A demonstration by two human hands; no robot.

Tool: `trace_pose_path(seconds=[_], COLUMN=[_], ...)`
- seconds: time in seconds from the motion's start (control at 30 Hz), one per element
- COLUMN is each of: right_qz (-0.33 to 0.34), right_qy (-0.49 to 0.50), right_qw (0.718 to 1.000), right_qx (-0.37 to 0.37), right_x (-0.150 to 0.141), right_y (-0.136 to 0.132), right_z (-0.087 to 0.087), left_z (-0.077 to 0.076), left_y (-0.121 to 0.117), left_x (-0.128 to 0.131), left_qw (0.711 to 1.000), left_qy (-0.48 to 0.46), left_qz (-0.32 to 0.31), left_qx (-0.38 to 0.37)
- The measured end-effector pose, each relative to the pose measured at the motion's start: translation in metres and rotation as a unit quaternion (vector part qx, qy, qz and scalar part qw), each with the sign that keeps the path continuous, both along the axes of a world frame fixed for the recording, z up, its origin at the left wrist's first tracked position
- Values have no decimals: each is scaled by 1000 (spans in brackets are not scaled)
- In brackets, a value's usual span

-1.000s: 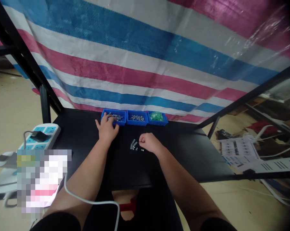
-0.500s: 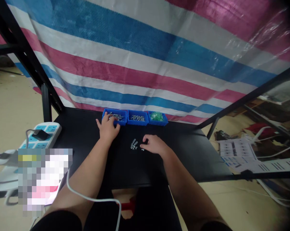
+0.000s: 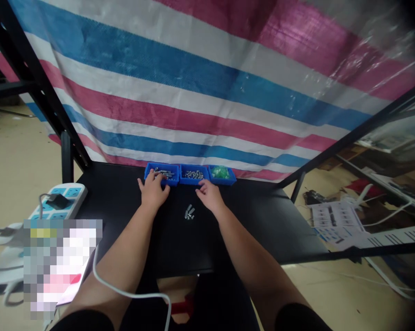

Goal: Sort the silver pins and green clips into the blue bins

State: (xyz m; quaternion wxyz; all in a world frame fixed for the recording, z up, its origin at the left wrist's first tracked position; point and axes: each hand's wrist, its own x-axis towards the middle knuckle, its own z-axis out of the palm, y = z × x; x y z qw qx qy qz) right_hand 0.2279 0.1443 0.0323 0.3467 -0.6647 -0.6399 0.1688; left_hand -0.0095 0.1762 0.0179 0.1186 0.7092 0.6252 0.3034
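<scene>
A striped sheet (image 3: 159, 82) in blue, white and pink hangs behind my black table (image 3: 262, 220), above a pale floor (image 3: 7, 151). Printed papers (image 3: 334, 218) lie off to the right, their print too small to read; at my left sits a white power strip (image 3: 71, 191) with blue socket panels.

My right hand (image 3: 210, 195) has moved forward to the front edge of the middle blue bin (image 3: 190, 181), which holds small metal screws; its fingers are bent near the thumb, and I cannot tell whether they pinch anything. My left hand (image 3: 153, 191) stays at the left blue bin (image 3: 173, 183), fingers spread over metal pieces, its hold hidden. The right blue bin (image 3: 226, 180) contains green material. The small metal pile (image 3: 189, 212) remains on the table, but the lone screw beside it is gone.
</scene>
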Motion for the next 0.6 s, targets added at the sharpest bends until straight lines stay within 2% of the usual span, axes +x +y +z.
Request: trace_pose_path(seconds=[0.13,0.23,0.33,0.43,0.6], right_qz=[66,129,139,146,154], right_qy=[-73,-61,-20,-12,-89], right_qw=[988,969,955,947,954], right_qx=[-115,-204,-261,-285,-242], right_x=[-5,-12,-20,-26,-26], right_y=[-32,-55,-62,-61,-61], right_z=[-4,-3,-1,3,9], left_z=[-2,-3,-3,-2,-3], left_y=[0,0,0,0,0], left_x=[0,1,1,1,1], left_qw=[1000,1000,1000,1000,1000], left_qy=[-5,-6,-5,-6,-8], left_qz=[-3,-3,-2,-3,0], left_qx=[7,10,3,3,9])
